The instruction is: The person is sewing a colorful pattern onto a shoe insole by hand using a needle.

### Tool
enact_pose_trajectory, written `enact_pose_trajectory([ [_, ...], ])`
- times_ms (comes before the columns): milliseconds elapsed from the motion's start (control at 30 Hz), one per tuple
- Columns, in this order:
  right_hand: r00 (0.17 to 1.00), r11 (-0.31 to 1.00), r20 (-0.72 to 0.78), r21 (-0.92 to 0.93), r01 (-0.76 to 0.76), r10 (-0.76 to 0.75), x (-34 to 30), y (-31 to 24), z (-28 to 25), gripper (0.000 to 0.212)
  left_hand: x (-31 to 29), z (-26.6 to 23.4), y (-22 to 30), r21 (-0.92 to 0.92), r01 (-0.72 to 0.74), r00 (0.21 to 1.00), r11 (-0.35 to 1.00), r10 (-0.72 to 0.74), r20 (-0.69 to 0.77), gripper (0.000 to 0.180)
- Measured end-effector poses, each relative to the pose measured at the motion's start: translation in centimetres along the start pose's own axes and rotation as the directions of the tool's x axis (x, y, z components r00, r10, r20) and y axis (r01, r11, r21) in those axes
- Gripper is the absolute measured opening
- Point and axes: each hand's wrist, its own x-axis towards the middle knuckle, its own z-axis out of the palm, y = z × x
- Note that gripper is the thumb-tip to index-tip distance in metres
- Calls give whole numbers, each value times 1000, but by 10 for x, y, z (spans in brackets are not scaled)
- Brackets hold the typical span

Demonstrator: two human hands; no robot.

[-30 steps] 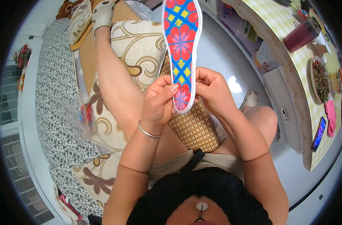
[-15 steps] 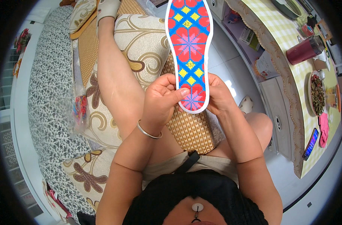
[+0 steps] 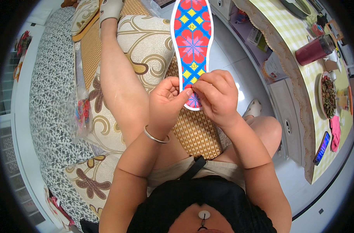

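An embroidered shoe insole [image 3: 192, 47] with red flowers, yellow diamonds, a blue ground and a white rim is held up before me, its rounded end toward me. My left hand [image 3: 167, 103] is closed on its left edge near that end, thumb on the patterned face. Over the same end, my right hand [image 3: 219, 97] has thumb and fingers pinched together against the face, close to the left thumb. Whatever is in this pinch is too small or hidden to make out. A plain bangle [image 3: 156, 135] circles my left wrist.
On the left, a clear bag of bright thread [image 3: 83, 112] lies by patterned cushions [image 3: 101, 130]. To the right, a table with a checked cloth [image 3: 303, 91] carries a dark red bottle [image 3: 315, 49], a plate of dried leaves [image 3: 328, 97], a pink cloth [image 3: 334, 134] and a phone [image 3: 321, 148].
My right hand has left the insole's right edge and come over its patterned face, fingers pinched. The insole has shifted slightly left and up, with my left hand still gripping it.
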Motion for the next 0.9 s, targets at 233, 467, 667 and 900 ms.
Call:
enact_pose_trajectory([
  [233, 665, 215, 333, 770, -601, 668, 8, -24, -11, 9, 2, 1, -5, 37, -32, 999, 999, 33, -10, 10],
  [467, 647, -72, 344, 910, -407, 680, 12, 6, -36, 11, 1, -3, 3, 132, -60, 997, 989, 67, -50, 10],
  [667, 761, 582, 97, 585, -565, 641, 13, -9, -32, 3, -1, -1, 4, 98, -18, 997, 995, 26, -76, 10],
  [900, 983, 988, 92, 1, -158, 157, 12, -10, -22, 20, 0, -3, 9, 71, -5, 996, 997, 11, -85, 11],
])
